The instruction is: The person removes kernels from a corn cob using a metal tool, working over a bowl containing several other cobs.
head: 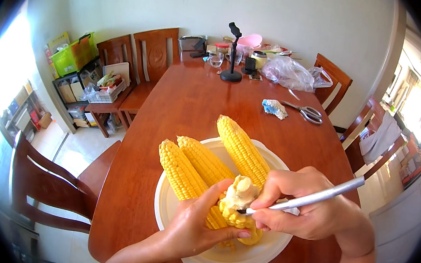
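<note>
My left hand [198,219] grips an ear of corn [239,217] with its pale stalk end tilted up. In my right hand [300,209] is a slim tool with a silver metal handle [313,195], held like a pen. Its dark tip touches the kernels just below the stalk, and the tip's exact form is mostly hidden. Several more yellow ears, among them one at the left [181,172] and one at the right [242,149], lie on a round white plastic tray [167,209] beneath my hands.
Scissors [304,111] and a blue and white cloth [274,108] lie at the right of the wooden table [183,103]. Farther back are a black phone stand [231,74], glass cups [216,59], a pink bowl [250,42] and plastic bags [289,72]. Wooden chairs [54,182] surround the table.
</note>
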Motion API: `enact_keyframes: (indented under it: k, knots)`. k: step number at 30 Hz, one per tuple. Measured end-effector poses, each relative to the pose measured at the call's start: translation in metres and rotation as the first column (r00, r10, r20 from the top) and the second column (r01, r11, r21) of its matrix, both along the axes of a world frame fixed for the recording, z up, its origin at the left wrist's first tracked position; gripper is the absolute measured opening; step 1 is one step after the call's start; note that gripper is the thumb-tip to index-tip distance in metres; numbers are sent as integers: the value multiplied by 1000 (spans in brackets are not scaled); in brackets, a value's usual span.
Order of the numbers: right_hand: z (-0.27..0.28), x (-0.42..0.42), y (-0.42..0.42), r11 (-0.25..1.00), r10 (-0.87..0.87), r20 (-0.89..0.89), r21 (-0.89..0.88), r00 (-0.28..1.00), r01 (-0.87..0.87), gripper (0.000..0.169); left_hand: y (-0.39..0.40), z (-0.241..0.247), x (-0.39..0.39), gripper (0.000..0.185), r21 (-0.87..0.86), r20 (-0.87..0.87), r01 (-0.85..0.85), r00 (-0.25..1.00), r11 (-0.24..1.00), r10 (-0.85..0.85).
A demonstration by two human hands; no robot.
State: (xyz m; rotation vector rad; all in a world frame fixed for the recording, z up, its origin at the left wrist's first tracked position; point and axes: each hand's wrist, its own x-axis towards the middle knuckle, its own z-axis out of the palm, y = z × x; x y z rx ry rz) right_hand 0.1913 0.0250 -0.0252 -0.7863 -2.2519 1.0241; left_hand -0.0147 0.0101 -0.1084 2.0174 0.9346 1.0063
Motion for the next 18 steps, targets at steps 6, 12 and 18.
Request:
enact_keyframes:
  k: [6, 12, 18]
  knots:
    - [-20, 11, -6, 998, -68, -128, -1, 989, 68, 13, 1, -1, 1, 78, -46, 17, 28, 999, 999, -27]
    - [-20, 9, -5, 997, -49, -124, 54, 991, 56, 13, 4, -3, 2, 78, 34, 14, 23, 1000, 999, -24]
    - [-11, 9, -4, 998, -12, -37, 54, 999, 13, 12, 4, -4, 1, 78, 2, 23, 36, 999, 999, -36]
